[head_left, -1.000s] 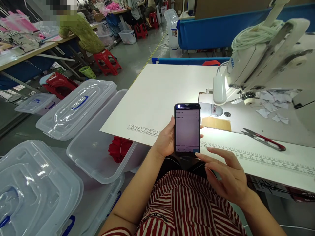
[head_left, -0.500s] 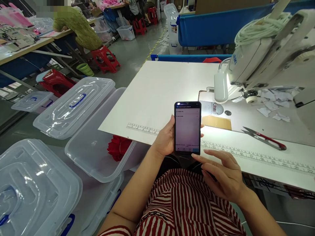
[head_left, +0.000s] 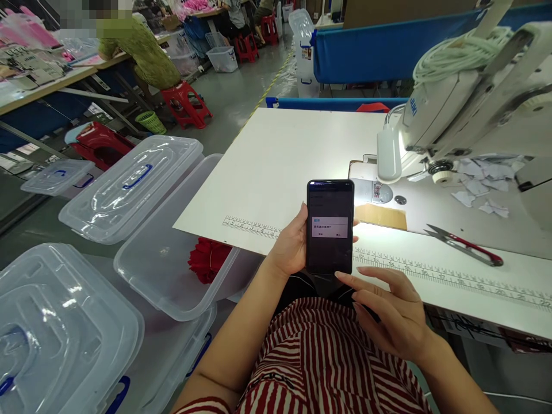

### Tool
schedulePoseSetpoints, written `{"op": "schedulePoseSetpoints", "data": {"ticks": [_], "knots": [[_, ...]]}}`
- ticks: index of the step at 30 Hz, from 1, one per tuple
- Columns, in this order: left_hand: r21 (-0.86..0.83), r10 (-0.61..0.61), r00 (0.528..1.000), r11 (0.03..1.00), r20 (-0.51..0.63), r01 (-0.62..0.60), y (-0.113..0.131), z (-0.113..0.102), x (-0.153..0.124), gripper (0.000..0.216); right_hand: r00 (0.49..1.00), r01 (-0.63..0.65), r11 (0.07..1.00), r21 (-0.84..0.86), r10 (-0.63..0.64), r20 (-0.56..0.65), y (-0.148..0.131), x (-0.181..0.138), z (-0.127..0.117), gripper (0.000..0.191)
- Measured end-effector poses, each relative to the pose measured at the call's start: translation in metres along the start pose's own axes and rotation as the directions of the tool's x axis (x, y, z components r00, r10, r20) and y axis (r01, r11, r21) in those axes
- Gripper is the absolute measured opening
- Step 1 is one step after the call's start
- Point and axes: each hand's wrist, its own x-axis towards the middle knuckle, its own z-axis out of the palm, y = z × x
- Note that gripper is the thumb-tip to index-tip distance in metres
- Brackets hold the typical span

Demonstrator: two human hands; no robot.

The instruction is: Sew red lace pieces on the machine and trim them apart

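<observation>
A black smartphone (head_left: 330,253) stands upright in my left hand (head_left: 290,244), whose thumb lies along its left edge while fingertips show at its right edge. Its screen is dimmed around a small white pop-up box. My right hand (head_left: 390,307) is just below and to the right, fingers apart, with the index fingertip at the phone's bottom edge; whether it touches cannot be told. Behind the phone is a white sewing table (head_left: 284,155) with a printed ruler along its front edge. Red-handled thread snips (head_left: 468,244) lie on it to the right.
A sewing machine (head_left: 457,109) stands at the right, with white scraps (head_left: 485,178) beside it. Clear plastic boxes (head_left: 129,187) crowd the left side; one open box (head_left: 150,270) holds a red bundle (head_left: 209,260). A co-worker (head_left: 144,52) sits on a red stool (head_left: 185,103).
The phone's screen went from a bright menu page to a dimmed one with a pop-up box. Both hands have stayed nearly in place.
</observation>
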Motion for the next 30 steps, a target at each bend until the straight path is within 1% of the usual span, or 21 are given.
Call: {"op": "schedulePoseSetpoints", "data": {"ticks": [2,6,10,16,21,27,30], "knots": [[0.001,-0.001,1.0,1.0,-0.009,0.001,0.0,0.001,0.0,0.072,1.0,-0.022,1.0,-0.014,0.022,-0.007,-0.001,0.004,0.002,0.023],[0.007,0.003,1.0,1.0,-0.023,-0.002,0.0,0.002,0.0,0.074,0.995,-0.104,0.99,-0.094,0.103,-0.016,-0.004,0.015,0.009,0.022],[0.021,0.033,0.999,0.999,-0.037,-0.033,-0.001,0.003,0.001,0.076,0.989,-0.144,0.978,-0.149,0.144,-0.011,-0.005,0.028,0.016,0.023],[-0.01,0.026,0.997,1.0,-0.067,-0.027,-0.002,0.003,0.001,0.077,0.993,-0.101,0.976,-0.195,0.11,0.037,-0.006,0.042,0.025,0.015],[-0.039,0.012,0.997,0.999,-0.082,-0.015,-0.002,0.002,0.002,0.076,0.99,-0.111,0.967,-0.228,0.128,0.06,-0.006,0.045,0.029,0.012],[-0.055,0.007,0.997,0.998,-0.071,-0.011,-0.002,0.002,0.002,0.076,0.991,-0.122,0.973,-0.198,0.129,0.023,-0.008,0.045,0.027,0.011],[-0.053,0.008,0.999,0.999,-0.046,-0.011,-0.002,0.003,0.001,0.077,0.992,-0.123,0.975,-0.185,0.127,0.009,-0.008,0.046,0.026,0.011]]}}
